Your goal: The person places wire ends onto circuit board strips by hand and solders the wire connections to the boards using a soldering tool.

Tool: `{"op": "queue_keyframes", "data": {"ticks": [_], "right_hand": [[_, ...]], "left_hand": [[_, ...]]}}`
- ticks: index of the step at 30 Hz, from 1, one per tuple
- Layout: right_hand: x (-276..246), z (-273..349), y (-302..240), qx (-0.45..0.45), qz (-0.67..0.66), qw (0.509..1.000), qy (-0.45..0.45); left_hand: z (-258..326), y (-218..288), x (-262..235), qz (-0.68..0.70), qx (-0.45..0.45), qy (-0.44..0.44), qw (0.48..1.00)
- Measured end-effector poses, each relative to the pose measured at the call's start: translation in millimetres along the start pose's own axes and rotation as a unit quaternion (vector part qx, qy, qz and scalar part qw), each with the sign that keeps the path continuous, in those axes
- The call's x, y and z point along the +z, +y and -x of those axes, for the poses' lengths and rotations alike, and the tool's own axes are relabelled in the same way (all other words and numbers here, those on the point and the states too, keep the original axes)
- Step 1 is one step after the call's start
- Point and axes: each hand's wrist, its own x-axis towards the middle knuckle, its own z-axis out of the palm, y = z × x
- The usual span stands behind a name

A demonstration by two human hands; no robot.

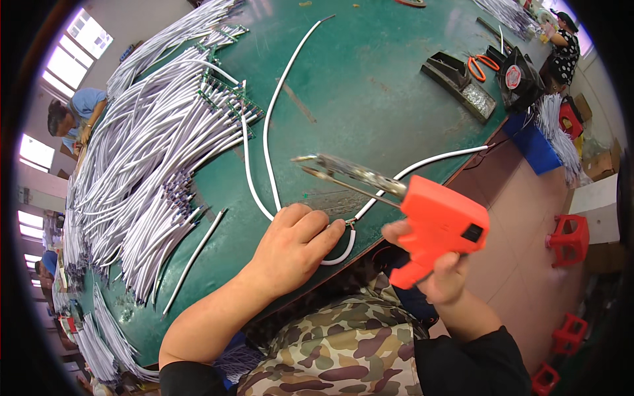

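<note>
One orange soldering gun (441, 228) is gripped tight in the right hand (441, 274), the left hand (294, 247) pins one white cable (343, 247) at the green table's (370, 92) edge, beside a big cable pile (145, 158).

Left hand (290, 247) rests palm-down, fingers (323, 232) curled; right hand (439, 274) raised, gripping.

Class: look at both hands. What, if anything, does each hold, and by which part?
Right hand: orange soldering gun, by its pistol grip. Left hand: presses white cable against the table, near its bend.
</note>
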Motion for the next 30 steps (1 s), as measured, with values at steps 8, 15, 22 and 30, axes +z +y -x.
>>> {"op": "queue_keyframes", "data": {"ticks": [8, 15, 22, 30], "right_hand": [[-18.5, 34.9, -39.4, 0.085, 0.141, 0.986, 0.037], [-32.1, 63.7, -52.1, 0.109, 0.227, 0.968, -0.02], [-30.3, 66.2, -51.8, 0.099, 0.247, 0.964, -0.008], [-35.4, 66.1, -51.8, 0.088, 0.251, 0.963, -0.043]], "left_hand": [[1.3, 1.8, -1.2, -0.002, 0.002, 0.008, 1.0], [0.2, 5.6, -4.1, -0.017, -0.021, -0.018, 0.999], [0.1, 6.2, -2.1, -0.019, -0.026, -0.019, 0.999], [-0.2, 6.4, -3.0, -0.017, -0.028, -0.023, 0.999]]}}
